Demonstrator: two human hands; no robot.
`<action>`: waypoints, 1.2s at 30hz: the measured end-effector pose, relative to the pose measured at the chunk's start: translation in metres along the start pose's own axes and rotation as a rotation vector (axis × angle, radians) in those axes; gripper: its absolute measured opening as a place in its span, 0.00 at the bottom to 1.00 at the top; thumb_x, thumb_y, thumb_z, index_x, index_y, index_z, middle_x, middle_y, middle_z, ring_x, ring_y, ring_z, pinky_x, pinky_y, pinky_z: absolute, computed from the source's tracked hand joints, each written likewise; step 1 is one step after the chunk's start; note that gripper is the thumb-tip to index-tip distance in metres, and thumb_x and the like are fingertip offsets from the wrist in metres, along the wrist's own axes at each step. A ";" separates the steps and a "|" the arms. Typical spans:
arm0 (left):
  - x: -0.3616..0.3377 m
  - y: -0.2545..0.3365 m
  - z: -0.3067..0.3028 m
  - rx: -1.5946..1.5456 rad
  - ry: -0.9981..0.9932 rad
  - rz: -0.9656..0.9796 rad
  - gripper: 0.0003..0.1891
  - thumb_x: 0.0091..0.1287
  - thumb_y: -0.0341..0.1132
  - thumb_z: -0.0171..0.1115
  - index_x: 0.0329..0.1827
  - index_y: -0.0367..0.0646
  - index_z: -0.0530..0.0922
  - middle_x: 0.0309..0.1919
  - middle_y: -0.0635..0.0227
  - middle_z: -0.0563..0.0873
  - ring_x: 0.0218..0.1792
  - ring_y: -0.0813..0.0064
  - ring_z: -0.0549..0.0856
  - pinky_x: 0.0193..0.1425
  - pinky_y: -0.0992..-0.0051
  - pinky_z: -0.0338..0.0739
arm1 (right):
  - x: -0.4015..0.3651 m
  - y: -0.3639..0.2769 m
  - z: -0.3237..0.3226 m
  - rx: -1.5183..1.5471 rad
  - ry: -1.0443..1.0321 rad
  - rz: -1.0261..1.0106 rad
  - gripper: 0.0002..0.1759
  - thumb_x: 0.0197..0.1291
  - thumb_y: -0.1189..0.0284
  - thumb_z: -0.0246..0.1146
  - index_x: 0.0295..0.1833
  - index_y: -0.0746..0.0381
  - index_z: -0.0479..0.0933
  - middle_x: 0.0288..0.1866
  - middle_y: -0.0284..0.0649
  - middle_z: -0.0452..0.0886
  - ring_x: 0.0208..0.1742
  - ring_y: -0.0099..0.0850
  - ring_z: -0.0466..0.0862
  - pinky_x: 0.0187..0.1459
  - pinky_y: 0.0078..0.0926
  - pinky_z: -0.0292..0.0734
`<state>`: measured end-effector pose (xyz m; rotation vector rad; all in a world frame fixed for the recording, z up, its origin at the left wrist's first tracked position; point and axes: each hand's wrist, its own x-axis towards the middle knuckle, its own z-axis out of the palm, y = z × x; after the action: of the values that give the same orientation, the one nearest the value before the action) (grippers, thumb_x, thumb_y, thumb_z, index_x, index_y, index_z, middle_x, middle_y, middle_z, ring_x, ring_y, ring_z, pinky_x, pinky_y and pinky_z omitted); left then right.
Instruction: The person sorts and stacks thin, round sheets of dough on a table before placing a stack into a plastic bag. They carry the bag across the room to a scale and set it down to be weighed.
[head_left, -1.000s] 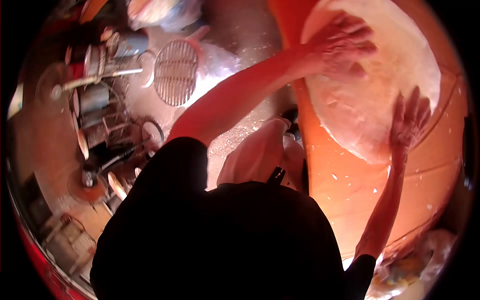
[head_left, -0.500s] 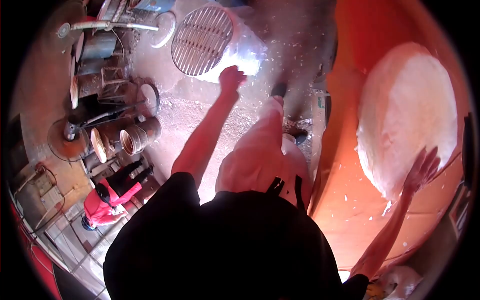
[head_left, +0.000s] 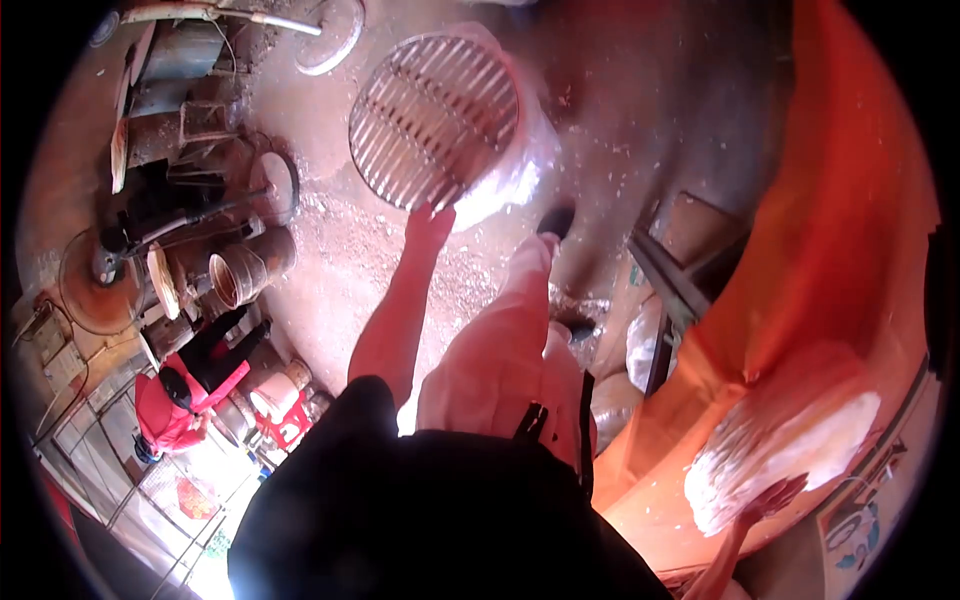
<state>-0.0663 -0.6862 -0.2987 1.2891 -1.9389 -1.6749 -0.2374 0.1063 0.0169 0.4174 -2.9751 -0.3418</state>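
Observation:
My left hand point(head_left: 430, 228) is at the near edge of a round slatted rack point(head_left: 435, 125), its fingers closed at the rim. The rack has pale parallel strips and lies over a translucent plastic-wrapped bundle point(head_left: 510, 185). On the orange sheet point(head_left: 660, 440) at the right lies a rounded, soft white mass point(head_left: 735, 465), its upper part blurred and reddish. My right hand point(head_left: 775, 497) rests at the near side of this mass, fingers stretched out and holding nothing.
A dark frame point(head_left: 668, 285) stands beside the orange sheet. Metal drums, a bucket point(head_left: 235, 278) and round stands line the left. A person in a red top point(head_left: 165, 415) sits at lower left, near a red stool point(head_left: 287, 425). Pale scraps litter the floor point(head_left: 335, 260).
My left hand has reached the rack's rim. The white mass and my right hand appear lower in view. The orange sheet has shifted right, and the dark frame beside it now shows.

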 end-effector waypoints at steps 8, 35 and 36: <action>0.007 0.094 0.002 -1.149 0.019 -0.162 0.20 0.69 0.33 0.55 0.62 0.36 0.69 0.56 0.55 0.78 0.60 0.61 0.76 0.63 0.63 0.74 | -0.004 -0.012 0.002 0.039 -0.046 0.166 0.30 0.75 0.56 0.39 0.75 0.61 0.53 0.77 0.49 0.52 0.77 0.47 0.53 0.74 0.44 0.48; -0.030 0.412 0.420 -0.502 -0.889 -0.139 0.25 0.59 0.34 0.71 0.58 0.42 0.73 0.49 0.65 0.83 0.46 0.66 0.84 0.51 0.63 0.83 | 0.013 -0.058 -0.019 0.146 0.037 0.358 0.33 0.68 0.58 0.51 0.75 0.60 0.57 0.75 0.58 0.52 0.76 0.56 0.51 0.73 0.50 0.45; -0.043 0.414 0.406 -0.358 -0.762 -0.072 0.26 0.59 0.35 0.72 0.59 0.41 0.73 0.49 0.65 0.82 0.47 0.67 0.83 0.51 0.64 0.82 | 0.012 -0.057 -0.016 0.133 0.072 0.337 0.32 0.68 0.59 0.51 0.74 0.60 0.58 0.75 0.59 0.54 0.75 0.56 0.53 0.72 0.50 0.47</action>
<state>-0.5073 -0.4155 -0.0325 0.6300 -1.7886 -2.6696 -0.2324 0.0463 0.0194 -0.0623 -2.9330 -0.0917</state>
